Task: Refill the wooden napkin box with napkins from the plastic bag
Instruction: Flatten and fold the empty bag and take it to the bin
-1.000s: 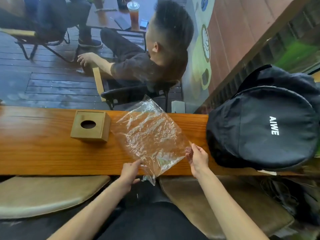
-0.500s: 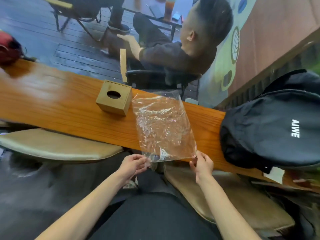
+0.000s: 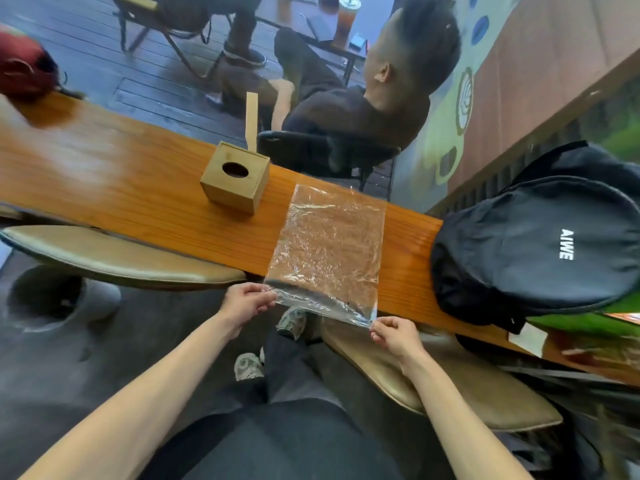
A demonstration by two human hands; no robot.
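- Presently, bag (image 3: 329, 251): clear plastic, flat and crinkled on the counter (image 3: 138, 199), near edge overhanging toward the person. It looks empty; no napkins show through the film.
- Left hand (image 3: 247, 303): fingers pinched on the bag's near left corner, just off the counter edge.
- Right hand (image 3: 393, 334): thumb and fingers pinched on the near right corner, likewise off the edge.
- Box (image 3: 235, 180): wooden, lid on, oval hole on top, upright on the counter just beside the bag's far left corner, apart from it. Whether napkins sit inside cannot be told; the hole reads dark.
- Backpack (image 3: 540, 244): black, bulky, on the counter right of the bag, near but not touching.
- Stools (image 3: 114, 258): padded, under the counter's near side.
- Bystander (image 3: 363, 109): seated beyond the counter, back turned.

Risks, judged from this layout:
- Slip: thin film held only at two corners. A loosened pinch would likely let the overhanging edge drag the bag off toward the floor.
- Tear: pulling the corners apart could split the seam or stretch the film.
- Static or draught: a light, empty bag may cling to the hands or lift and drift toward the box.
- Knock: a quick sweep of the left arm toward the box could shove it along the smooth wood; its far side lies close to the counter's rear edge.
- Task doubt: if the bag truly holds nothing, refilling cannot proceed from it, and the box may prove unfilled.
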